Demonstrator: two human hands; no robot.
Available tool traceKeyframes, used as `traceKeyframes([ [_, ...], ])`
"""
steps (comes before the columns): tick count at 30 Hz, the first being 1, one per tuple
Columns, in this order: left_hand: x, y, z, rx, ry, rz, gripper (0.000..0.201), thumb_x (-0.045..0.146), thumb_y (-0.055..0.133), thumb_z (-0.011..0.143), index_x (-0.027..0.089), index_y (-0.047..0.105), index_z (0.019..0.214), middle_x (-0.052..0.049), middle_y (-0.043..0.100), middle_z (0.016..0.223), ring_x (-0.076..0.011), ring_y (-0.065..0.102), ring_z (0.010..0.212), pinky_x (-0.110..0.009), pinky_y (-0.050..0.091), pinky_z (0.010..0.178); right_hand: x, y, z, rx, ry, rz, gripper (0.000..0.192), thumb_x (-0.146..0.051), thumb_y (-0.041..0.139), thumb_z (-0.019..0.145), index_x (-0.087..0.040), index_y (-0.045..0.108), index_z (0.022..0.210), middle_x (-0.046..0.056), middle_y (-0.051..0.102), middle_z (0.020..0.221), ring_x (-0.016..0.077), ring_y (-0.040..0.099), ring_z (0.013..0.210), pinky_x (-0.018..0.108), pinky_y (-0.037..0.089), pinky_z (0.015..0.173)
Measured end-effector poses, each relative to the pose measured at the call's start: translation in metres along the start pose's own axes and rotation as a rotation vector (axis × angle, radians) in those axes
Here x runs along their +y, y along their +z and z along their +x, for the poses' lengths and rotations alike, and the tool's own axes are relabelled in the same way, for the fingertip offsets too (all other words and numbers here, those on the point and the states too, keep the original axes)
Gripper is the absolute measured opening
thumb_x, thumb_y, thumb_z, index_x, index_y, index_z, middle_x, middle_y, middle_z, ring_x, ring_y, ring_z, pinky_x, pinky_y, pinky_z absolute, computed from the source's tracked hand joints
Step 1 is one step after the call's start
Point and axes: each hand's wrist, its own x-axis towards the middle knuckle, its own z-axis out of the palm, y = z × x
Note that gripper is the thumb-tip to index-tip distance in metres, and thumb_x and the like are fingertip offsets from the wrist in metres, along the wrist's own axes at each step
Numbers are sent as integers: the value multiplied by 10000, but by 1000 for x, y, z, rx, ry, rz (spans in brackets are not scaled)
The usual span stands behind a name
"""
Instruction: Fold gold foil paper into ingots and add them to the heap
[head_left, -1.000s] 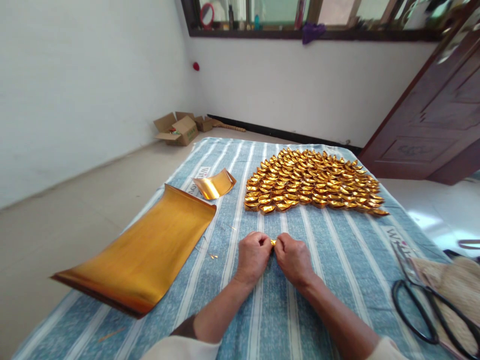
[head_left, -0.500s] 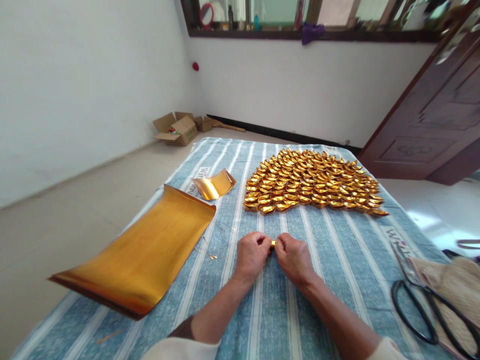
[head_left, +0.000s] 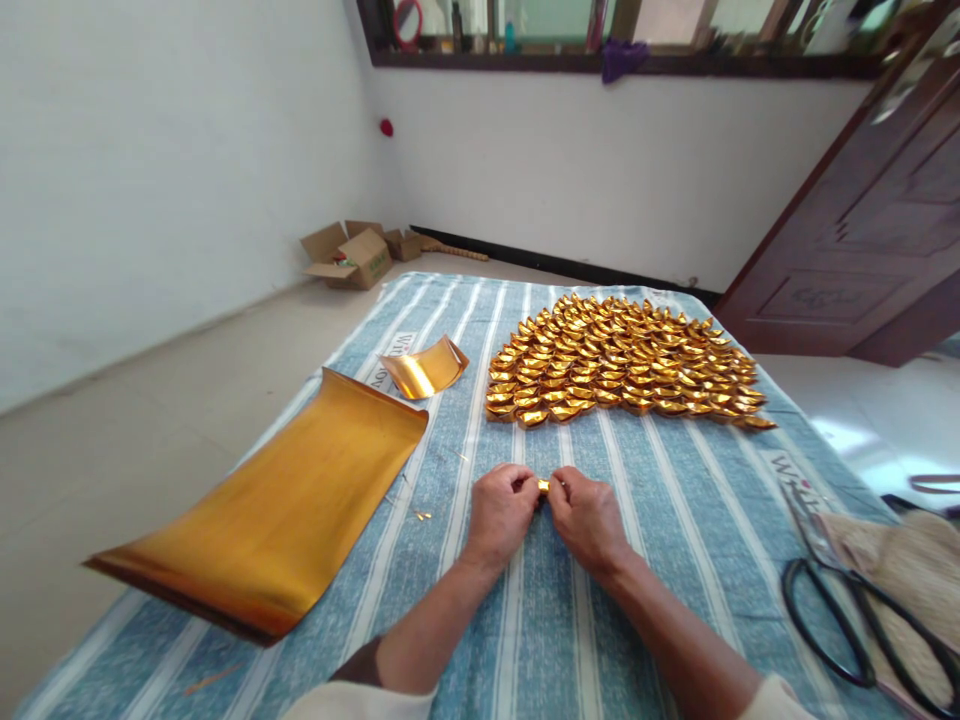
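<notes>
My left hand (head_left: 504, 508) and my right hand (head_left: 589, 510) meet over the middle of the bed-like surface, fingers pinched. Between them shows a small piece of folded gold paper (head_left: 544, 487); each hand grips one end, and most of it is hidden by the fingers. Beyond the hands lies a wide cluster of gold paper ingots (head_left: 622, 360), packed in rows. To the left rests a large stack of gold paper sheets (head_left: 277, 500) with curling ends. A smaller curled stack of gold paper (head_left: 426, 368) sits behind it.
A blue striped cloth (head_left: 465, 640) covers the surface. Black-handled scissors (head_left: 829, 620) lie at the right by a beige cloth (head_left: 900, 560). Small gold scraps (head_left: 424, 516) are left of my hands. An open cardboard box (head_left: 352, 258) stands on the floor; a brown door (head_left: 832, 230) is at right.
Both hands keep their pinch on the folded gold paper, and slightly more of it shows between the fingers. The view has shifted a little; the other things stay put.
</notes>
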Motion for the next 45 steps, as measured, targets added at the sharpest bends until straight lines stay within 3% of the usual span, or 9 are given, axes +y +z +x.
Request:
traceKeyframes([
  [15, 5, 1, 0, 40, 25, 65, 159, 112, 555, 731, 161, 674, 638, -8, 641, 654, -131, 591, 623, -212, 430, 592, 0, 4, -1, 44, -25, -57, 266, -236, 427, 904, -179, 643, 760, 54, 668, 614, 154, 576, 538, 260, 223, 526],
  [37, 5, -2, 1, -20, 59, -25, 175, 205, 551, 788, 169, 707, 718, -28, 652, 735, -142, 612, 663, -219, 463, 585, 5, 0, 3, 34, -12, 108, 305, -319, 430, 911, -193, 673, 777, 46, 681, 650, 149, 596, 566, 238, 302, 549],
  [45, 6, -2, -1, -26, 14, -123, 223, 290, 530, 818, 164, 701, 886, -15, 667, 689, -140, 615, 558, -226, 473, 524, 14, -11, 10, 101, 32, 206, 497, -467, 330, 944, -202, 557, 590, -10, 517, 495, 120, 451, 490, 240, 285, 525],
])
